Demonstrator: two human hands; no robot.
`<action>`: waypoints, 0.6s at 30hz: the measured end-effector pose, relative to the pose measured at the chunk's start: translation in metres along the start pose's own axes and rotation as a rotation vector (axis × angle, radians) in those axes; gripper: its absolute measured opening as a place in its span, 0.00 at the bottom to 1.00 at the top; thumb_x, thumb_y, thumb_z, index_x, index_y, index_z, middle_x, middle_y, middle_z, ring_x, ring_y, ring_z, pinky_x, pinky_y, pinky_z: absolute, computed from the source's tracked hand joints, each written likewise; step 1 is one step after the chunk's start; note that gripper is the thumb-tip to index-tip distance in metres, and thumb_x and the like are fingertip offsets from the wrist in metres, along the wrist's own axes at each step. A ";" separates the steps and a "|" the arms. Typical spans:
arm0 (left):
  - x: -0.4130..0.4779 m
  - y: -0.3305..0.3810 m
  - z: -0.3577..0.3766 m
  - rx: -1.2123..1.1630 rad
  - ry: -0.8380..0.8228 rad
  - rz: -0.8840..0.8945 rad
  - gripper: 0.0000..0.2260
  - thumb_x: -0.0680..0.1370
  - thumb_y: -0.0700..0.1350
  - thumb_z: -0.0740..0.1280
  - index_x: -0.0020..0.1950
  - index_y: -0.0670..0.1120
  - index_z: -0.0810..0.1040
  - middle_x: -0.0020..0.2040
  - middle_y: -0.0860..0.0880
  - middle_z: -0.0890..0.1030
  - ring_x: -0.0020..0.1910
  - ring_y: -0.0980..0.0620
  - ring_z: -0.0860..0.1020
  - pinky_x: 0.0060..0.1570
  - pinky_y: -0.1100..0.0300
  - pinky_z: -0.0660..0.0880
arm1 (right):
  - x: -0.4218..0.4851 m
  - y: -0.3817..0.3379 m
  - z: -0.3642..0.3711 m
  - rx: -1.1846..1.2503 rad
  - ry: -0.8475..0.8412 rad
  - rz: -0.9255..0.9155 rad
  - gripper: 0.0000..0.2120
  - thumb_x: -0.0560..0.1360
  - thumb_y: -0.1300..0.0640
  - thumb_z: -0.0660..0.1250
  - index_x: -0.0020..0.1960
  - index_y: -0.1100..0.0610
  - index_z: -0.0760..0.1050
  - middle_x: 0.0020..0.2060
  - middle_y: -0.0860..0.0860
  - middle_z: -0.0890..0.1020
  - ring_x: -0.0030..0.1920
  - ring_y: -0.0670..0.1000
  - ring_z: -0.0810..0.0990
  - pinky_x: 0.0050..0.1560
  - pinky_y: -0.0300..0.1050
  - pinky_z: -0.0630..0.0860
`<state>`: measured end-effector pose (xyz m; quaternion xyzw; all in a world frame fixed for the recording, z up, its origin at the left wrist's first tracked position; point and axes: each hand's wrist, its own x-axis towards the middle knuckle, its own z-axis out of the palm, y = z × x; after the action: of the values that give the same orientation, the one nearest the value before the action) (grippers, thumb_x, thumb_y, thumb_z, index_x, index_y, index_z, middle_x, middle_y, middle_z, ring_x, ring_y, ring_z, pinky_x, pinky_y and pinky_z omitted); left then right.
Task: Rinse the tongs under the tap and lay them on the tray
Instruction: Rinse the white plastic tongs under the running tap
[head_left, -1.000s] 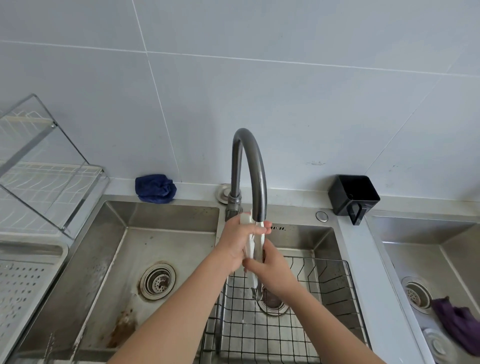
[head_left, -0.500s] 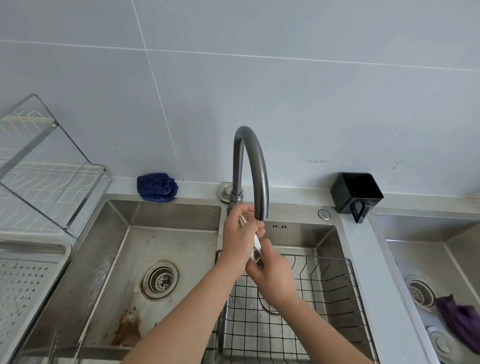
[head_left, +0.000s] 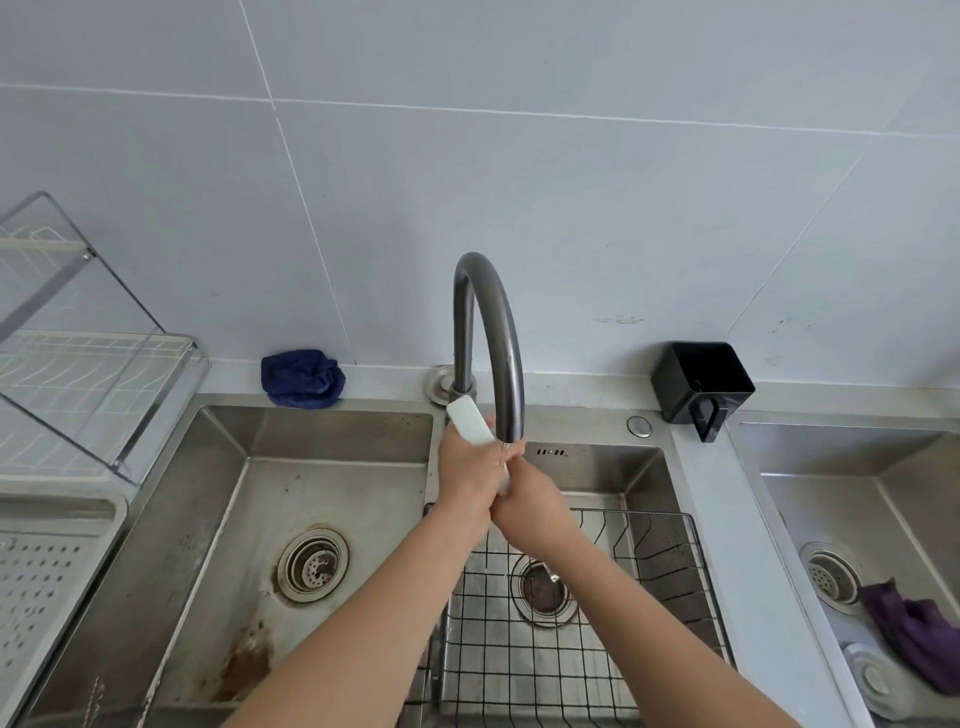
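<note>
The curved grey tap (head_left: 488, 332) stands at the back edge of the steel bench, and both hands meet directly under its spout. The left hand (head_left: 467, 478) is wrapped around the white tongs (head_left: 470, 422), whose rounded end sticks up out of the fist just left of the spout mouth and in front of the tap's base. The right hand (head_left: 535, 506) is pressed against the left from the right side, its fingers curled round the lower part of the tongs. Only a sliver of white shows between the two hands, so the tips of the tongs cannot be seen. A thin stream of water falls from the spout onto the place where the hands meet. Below the tap and the hands, a black wire basket (head_left: 670, 561) sits in the basin. Well to the left of the tap, past the other basin (head_left: 249, 499), lies the white perforated tray (head_left: 41, 582), with a clear-sided dish rack (head_left: 88, 364) behind it. A crumpled blue cloth (head_left: 302, 378) rests on the ledge left of the tap, and a black holder (head_left: 701, 382) stands on the ledge to its right. A purple cloth (head_left: 914, 634) lies in the far right basin.
</note>
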<state>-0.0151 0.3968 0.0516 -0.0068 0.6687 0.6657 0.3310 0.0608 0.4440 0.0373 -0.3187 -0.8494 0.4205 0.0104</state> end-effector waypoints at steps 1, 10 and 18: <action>0.002 0.002 -0.003 -0.040 -0.002 -0.020 0.15 0.71 0.33 0.74 0.56 0.38 0.77 0.47 0.35 0.83 0.46 0.41 0.85 0.57 0.41 0.81 | 0.001 -0.001 0.000 0.025 -0.024 -0.014 0.16 0.74 0.58 0.64 0.62 0.51 0.72 0.43 0.50 0.83 0.38 0.53 0.80 0.35 0.44 0.74; 0.013 0.006 -0.023 -0.473 -0.081 -0.177 0.03 0.74 0.35 0.70 0.47 0.41 0.79 0.36 0.44 0.77 0.34 0.47 0.78 0.36 0.56 0.78 | 0.010 0.005 0.000 0.027 -0.058 -0.006 0.13 0.71 0.56 0.70 0.54 0.51 0.75 0.41 0.48 0.84 0.39 0.50 0.82 0.41 0.48 0.80; 0.013 -0.005 -0.035 -0.497 -0.291 -0.197 0.11 0.70 0.44 0.74 0.33 0.45 0.74 0.28 0.49 0.72 0.28 0.52 0.74 0.45 0.55 0.82 | -0.004 0.017 -0.014 0.658 -0.493 -0.006 0.11 0.70 0.65 0.72 0.48 0.59 0.73 0.29 0.51 0.73 0.20 0.47 0.66 0.21 0.38 0.63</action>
<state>-0.0384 0.3703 0.0373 -0.0570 0.4269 0.7676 0.4746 0.0769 0.4592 0.0351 -0.1854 -0.6476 0.7334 -0.0909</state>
